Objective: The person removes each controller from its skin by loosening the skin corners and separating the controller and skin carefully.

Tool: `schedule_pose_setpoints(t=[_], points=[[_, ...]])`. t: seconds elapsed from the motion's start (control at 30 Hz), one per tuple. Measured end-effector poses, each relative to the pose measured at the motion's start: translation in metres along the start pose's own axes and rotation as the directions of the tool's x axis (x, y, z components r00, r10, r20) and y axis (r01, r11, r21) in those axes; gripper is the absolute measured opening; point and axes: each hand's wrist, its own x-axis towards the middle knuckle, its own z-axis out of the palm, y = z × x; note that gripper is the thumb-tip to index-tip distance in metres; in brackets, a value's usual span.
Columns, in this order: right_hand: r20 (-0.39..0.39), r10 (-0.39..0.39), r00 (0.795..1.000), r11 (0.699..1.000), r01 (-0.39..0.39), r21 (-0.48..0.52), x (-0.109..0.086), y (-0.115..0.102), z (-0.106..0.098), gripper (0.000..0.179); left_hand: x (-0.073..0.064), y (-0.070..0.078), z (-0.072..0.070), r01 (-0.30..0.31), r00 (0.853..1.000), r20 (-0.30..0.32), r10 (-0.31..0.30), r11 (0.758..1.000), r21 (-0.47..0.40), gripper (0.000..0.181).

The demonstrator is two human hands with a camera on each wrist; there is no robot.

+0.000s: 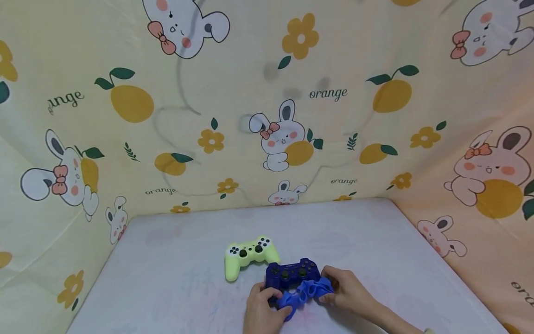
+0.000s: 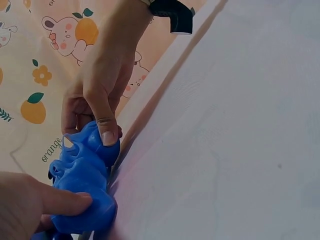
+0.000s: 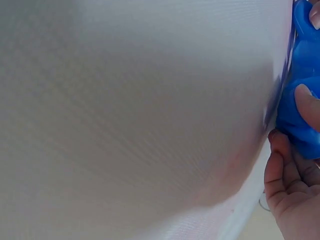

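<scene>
A dark blue game controller sits in front of me in the head view. Bunched over its near side is a soft bright blue silicone cover, which looks wrinkled and folded. My left hand grips the left end of the cover, its thumb pressing on top, fingertips at the controller's left grip. At the right end, my right hand pinches the cover between thumb and fingers. In the left wrist view the cover stretches between both hands and hides most of the controller.
A pale yellow-green controller with black sticks lies just behind and left of the blue one. The white table meets a cloth backdrop printed with rabbits and oranges at the back and both sides.
</scene>
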Motion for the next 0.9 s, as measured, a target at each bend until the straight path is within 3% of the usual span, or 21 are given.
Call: schedule_pose_setpoints(t=[0.4, 0.73, 0.9], points=[[-0.021, -0.019, 1.0, 1.0, 0.019, -0.024, -0.0033, 0.0008, 0.0024, 0.033, 0.0025, 0.0011, 0.0015, 0.037, 0.999, -0.007, -0.037, 0.999, 0.027, 0.03], [0.029, 0.114, 0.993, 0.993, -0.115, 0.038, -0.0039, 0.0001, 0.0029, 0.025, 0.002, 0.0018, 0.0014, 0.025, 1.0, -0.008, -0.025, 0.999, 0.024, 0.03], [0.085, 0.153, 0.985, 0.978, -0.163, 0.128, -0.0045, -0.0015, 0.0028, 0.019, 0.0015, 0.0033, 0.0009, 0.028, 1.0, -0.001, -0.028, 0.999, 0.016, 0.03]])
